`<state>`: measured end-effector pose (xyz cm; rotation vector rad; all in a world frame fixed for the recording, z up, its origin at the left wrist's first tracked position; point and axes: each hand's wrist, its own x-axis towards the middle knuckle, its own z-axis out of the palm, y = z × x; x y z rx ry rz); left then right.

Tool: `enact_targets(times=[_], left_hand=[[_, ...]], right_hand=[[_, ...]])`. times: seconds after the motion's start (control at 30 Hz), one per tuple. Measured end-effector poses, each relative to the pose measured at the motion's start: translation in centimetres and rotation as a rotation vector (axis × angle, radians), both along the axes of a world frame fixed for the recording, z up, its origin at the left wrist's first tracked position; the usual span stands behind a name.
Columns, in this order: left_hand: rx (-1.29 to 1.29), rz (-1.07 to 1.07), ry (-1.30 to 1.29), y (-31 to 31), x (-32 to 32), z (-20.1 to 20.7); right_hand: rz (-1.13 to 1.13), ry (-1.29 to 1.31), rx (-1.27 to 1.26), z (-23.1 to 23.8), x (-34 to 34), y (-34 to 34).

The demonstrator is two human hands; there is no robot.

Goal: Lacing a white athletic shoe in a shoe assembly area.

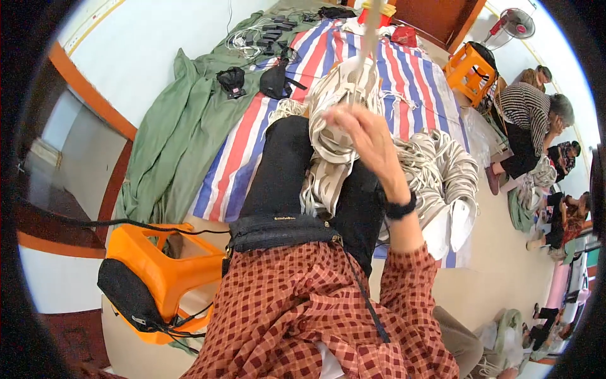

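Observation:
My right hand (368, 136), with a black band (401, 207) on its wrist, is raised above my lap. Its fingers are bent inward and their tips are blurred; what they hold, if anything, I cannot make out. Just beneath and beyond it lies a thick looped bundle of beige and white striped fabric strips (328, 189), between my black-trousered legs. A blurred tan strip (372, 31) rises from the bundle to the top edge. My left hand does not show.
A red, white and blue striped sheet (235, 165) covers the floor ahead. More coiled strips (457, 167) are heaped at my right. Green cloth (167, 136) lies at left. An orange stool (148, 271) stands beside me; another stool (470, 72) is far right. Several people sit along the right.

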<state>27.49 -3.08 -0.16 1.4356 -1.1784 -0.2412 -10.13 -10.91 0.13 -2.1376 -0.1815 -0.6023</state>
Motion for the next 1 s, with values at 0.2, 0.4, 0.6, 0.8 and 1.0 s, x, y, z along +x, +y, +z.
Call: enact_targets(times=[0.2,0.4,0.6,0.8,1.0], left_hand=[[0.683,0.365,-0.342,16.4,2.2,14.8],[0.534,0.287,-0.518,12.1,-10.8,5.5],[0.170,0.274,-0.174,1.8,-20.7,-2.5],[0.148,0.393,-0.670,-0.6,-21.7,-1.8],[0.480,0.135,-0.485,-2.9,-19.3,1.3]], right_hand=[[-0.080,-0.126,0.931,-6.7,-14.9,0.3],[-0.158,-0.488,1.586,-14.9,-26.3,-2.3],[-0.569,1.040,-0.069,-16.3,-25.3,-3.4],[-0.662,0.229,0.161,-10.6,-13.5,-3.6],[-0.585,-0.021,-0.043,-7.0,-7.5,-2.8]])
